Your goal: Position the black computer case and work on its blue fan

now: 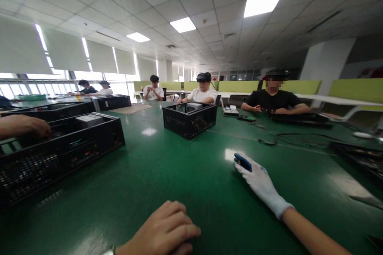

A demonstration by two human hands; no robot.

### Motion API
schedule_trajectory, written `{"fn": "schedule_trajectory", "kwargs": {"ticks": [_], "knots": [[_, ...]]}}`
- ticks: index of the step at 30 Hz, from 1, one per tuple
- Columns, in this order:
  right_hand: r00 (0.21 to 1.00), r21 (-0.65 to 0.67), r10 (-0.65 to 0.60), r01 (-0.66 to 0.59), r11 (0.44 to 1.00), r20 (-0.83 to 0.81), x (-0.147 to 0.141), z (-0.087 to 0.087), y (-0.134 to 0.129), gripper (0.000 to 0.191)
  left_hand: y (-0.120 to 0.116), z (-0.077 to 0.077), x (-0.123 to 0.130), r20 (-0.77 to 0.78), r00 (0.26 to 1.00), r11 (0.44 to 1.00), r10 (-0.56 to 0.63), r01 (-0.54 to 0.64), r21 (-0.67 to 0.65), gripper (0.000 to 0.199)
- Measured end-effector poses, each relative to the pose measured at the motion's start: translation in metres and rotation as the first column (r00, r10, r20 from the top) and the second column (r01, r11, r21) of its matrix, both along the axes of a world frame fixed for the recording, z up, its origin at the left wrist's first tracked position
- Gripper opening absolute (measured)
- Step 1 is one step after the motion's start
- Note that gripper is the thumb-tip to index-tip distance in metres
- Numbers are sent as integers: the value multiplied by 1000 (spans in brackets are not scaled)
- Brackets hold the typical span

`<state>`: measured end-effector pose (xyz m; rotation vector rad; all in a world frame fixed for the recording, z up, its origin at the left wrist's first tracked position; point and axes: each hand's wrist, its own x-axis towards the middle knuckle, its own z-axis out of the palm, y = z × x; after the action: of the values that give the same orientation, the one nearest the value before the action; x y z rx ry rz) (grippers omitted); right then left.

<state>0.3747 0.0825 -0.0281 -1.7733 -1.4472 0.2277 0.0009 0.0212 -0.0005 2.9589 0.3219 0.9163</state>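
Our left hand [167,229] rests curled, holding nothing, at the near edge of the green desk [179,167]. Our gloved right hand [259,181] grips a blue tool [243,162] mid-desk. Open surface btwn hands & black crate [190,119].

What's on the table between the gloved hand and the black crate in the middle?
Nothing: in the head view only bare green table lies between the gloved hand and the crate.

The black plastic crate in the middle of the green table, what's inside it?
Inside the black plastic crate, a pale grey boxy item shows above the rim, and red and yellow bits glint through the slotted front wall. The walls hide everything lower down.
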Motion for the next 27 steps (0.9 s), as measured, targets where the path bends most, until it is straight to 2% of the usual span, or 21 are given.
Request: {"fn": "schedule_trajectory", "kwargs": {"ticks": [3,6,8,11,14,17,20,23,25,27], "knots": [[998,-2,-48,48,999,-48,6,0,5,60,46,48,21,-4,993,991,120,-120,53,29],[996,-18,-48,47,999,-74,7,0,6,66,120,97,53,41,942,940,332,-334,62,34],[996,-28,-39,37,999,-85,6,-1,4,67,167,119,71,12,907,905,422,-422,50,32],[994,-23,-6,4,1000,-112,6,-4,3,66,211,131,84,-116,864,871,491,-489,47,32],[987,-5,42,-44,999,-154,6,-5,2,65,221,131,86,-208,817,841,538,-536,74,35],[980,11,72,-71,997,-188,5,-3,1,65,211,135,92,-239,772,807,589,-579,118,35],[977,25,75,-71,997,-198,2,1,-3,63,178,141,102,-277,742,790,611,-594,153,36],[978,52,73,-64,997,-194,4,8,-8,64,110,139,102,-311,726,789,613,-583,194,44],[976,73,82,-69,995,-203,10,10,-13,63,48,135,92,-328,727,797,603,-559,227,54],[981,79,76,-63,995,-177,21,9,-20,56,-15,135,75,-391,747,843,538,-480,242,71]]}}
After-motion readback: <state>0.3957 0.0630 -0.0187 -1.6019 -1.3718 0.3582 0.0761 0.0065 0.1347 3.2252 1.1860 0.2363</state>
